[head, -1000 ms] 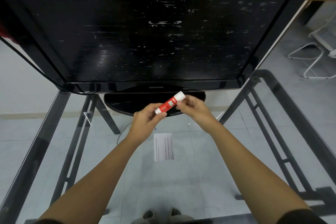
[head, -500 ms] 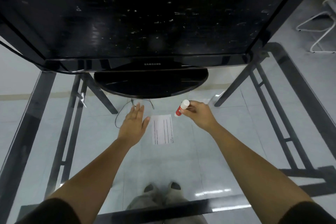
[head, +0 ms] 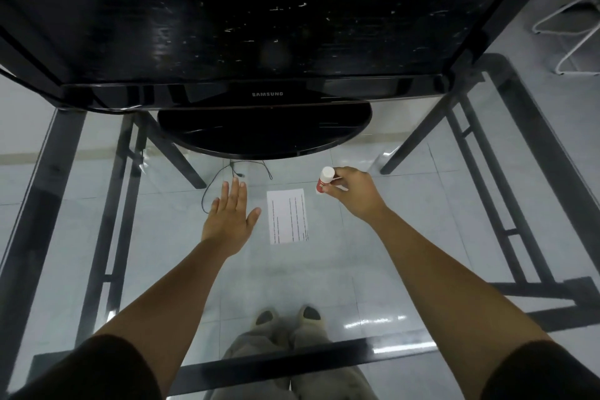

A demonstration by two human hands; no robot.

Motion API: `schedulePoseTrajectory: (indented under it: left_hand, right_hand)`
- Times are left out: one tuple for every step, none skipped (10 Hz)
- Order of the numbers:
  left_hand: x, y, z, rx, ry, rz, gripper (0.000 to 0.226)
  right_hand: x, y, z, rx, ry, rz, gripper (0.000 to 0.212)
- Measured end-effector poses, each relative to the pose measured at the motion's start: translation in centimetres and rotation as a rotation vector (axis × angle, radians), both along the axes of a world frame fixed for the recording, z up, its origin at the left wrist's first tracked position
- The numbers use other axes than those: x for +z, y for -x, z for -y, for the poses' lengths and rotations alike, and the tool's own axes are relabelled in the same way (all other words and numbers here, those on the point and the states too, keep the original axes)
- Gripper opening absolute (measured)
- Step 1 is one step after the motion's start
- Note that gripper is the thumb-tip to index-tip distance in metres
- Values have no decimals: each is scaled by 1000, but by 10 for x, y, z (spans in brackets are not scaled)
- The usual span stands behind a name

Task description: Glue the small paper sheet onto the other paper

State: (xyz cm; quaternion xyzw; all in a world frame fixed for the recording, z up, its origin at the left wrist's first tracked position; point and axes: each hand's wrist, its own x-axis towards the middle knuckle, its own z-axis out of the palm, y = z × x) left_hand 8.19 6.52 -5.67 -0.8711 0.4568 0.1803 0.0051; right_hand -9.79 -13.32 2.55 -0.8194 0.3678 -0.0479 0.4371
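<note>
— While the person is standing at the glass tabletop (head: 324, 273), where is the small paper sheet (head: 287, 216) lying?

— It is lying flat on the glass, between the two hands, printed lines showing, its long side running away from the person. It is sitting just in front of the round black base of the television (head: 264, 130).

— What is the right hand (head: 354, 192) doing?

— It is gripping a glue stick (head: 325, 179), fingers curled around the red lower part, with the white cap pointing up and away. The stick is hovering just beside the far right corner of the sheet; whether it is touching the paper I cannot tell.

— And the left hand (head: 231, 215)?

— It is hanging flat and released, fingers stretched together, thumb spread toward the sheet, palm down over the glass. It is grasping nothing and is sitting just left of the paper, apart from it.

— Anything else showing?

— A thin black cable (head: 220, 177) is looping behind the left hand, and through the glass the person's feet (head: 287, 318) are showing on the tiled floor (head: 373, 289). A second paper is not something I am making out.
</note>
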Motion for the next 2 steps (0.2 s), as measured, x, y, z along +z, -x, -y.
schedulePoseTrajectory:
  left_hand:
    - [17, -1, 10, 30, 88, -25, 67]
    - [33, -4, 19, 14, 151, -60, 63]
  right_hand:
    - [12, 2, 3, 7, 12, -72, 64]
    - [22, 6, 6, -65, -17, -59, 73]
